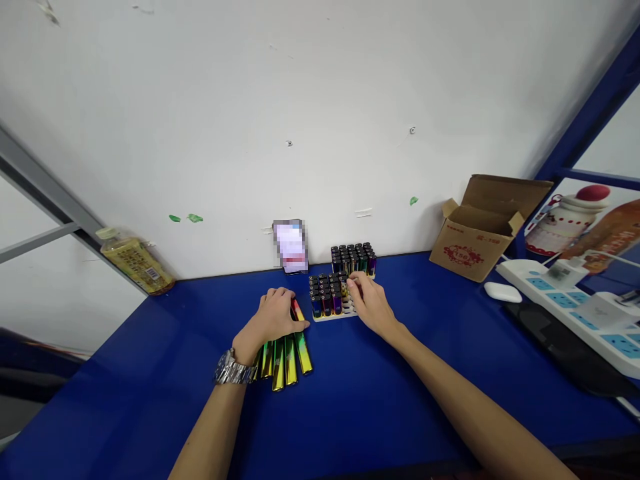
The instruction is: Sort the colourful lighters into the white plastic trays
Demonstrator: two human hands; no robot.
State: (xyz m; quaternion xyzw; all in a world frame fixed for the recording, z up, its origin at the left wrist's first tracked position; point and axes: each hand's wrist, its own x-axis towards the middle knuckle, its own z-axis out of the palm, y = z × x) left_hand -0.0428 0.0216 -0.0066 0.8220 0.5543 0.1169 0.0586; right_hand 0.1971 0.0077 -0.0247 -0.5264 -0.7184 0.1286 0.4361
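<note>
My left hand (275, 315) curls over several long, shiny strips (291, 360) coloured green, yellow and red, which fan out on the table. Its thumb spreads to the right of them, and their far ends are mostly under the fingers. At the right part of a white tray with holes (349, 308), the fingertips of my right hand (367, 300) are pinched together. What they hold is hidden. Upright lighters (325, 297) with black tops and purple, blue and red metallic bodies fill the tray's left part. Holes show at its right end.
A second block of upright lighters (355, 259) stands behind, near the wall. A lit phone (291, 247) leans there. Right: an open cardboard box (467, 240), a white case (503, 292), a black pouch (555, 347) and a power strip (570, 307). Left: a tilted bottle (135, 260).
</note>
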